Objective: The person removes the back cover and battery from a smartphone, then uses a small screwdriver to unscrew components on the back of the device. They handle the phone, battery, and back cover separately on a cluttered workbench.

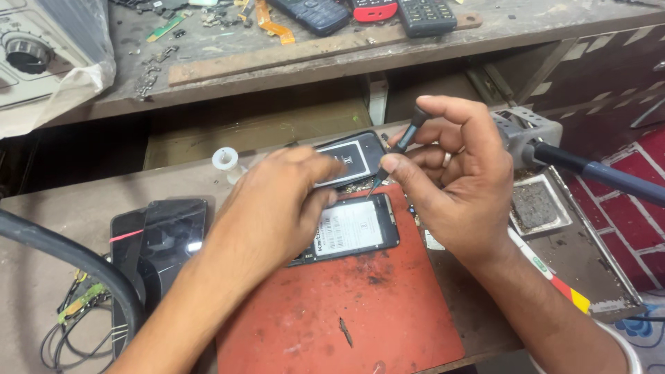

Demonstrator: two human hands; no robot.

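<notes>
Wooden and dusty, the bench [83, 208] carries a worn red mat [360, 305] that reaches to its near edge, with bare red surface open toward the near side. At the mat's far end lies an opened phone [357, 228], back up, showing a white rectangular label with dark bar markings in a black frame. Just beyond it, off the mat's far edge, a dark phone back cover [357, 159] lies tilted, bearing a pale square sticker. The left hand [273, 208] rests curled over the opened phone's left end, fingertips pressing down on it and touching the back cover; what lies under the palm cannot be told. The right hand [450, 180] hovers above the phone's far right corner, thumb and forefinger pinched closed around a slim black screwdriver [402, 142], its tip pointing down toward the phone's far edge. Left of the mat lies a black glass screen panel [163, 235] with a thin red strip, beside a thick black cable [76, 263]. Near the bench's right edge sits a metal tray with a grey sponge [537, 204], and a blue-handled soldering iron [603, 173] rests above it. A small white spool [226, 161] stands toward the far edge. On the raised shelf [291, 52] behind lie several keypad phones [367, 10] among loose parts.
</notes>
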